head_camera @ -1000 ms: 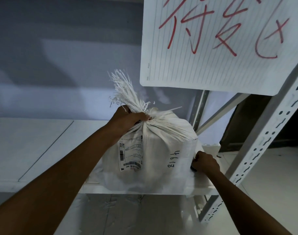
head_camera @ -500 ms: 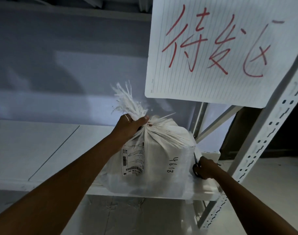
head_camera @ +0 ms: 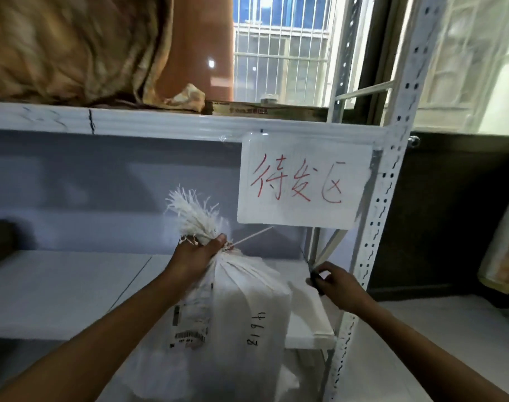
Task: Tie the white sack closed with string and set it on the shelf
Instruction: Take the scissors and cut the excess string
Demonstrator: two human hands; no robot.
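The white woven sack [head_camera: 247, 303] carries a barcode label and handwritten digits. Its neck is gathered and bound with string, and a loose string end [head_camera: 253, 235] sticks out to the right. My left hand [head_camera: 199, 253] grips the neck just below the frayed top [head_camera: 191, 216]. The sack's lower part overlaps the front edge of the white shelf [head_camera: 59, 288]; I cannot tell if it rests there. To the right of the sack and apart from it, my right hand [head_camera: 333, 282] is closed on a dark tool that looks like scissors [head_camera: 315, 278].
A white sign [head_camera: 305, 181] with red characters hangs from the upper shelf beam. A perforated metal upright [head_camera: 392, 204] stands just right of my right hand. A brown cloth bundle [head_camera: 73, 47] lies on the upper shelf, with a barred window [head_camera: 276, 47] behind.
The view has pulled back and risen, showing the upper shelf and window. My right hand has left the sack's side and moved up to the right. My left hand keeps its grip.
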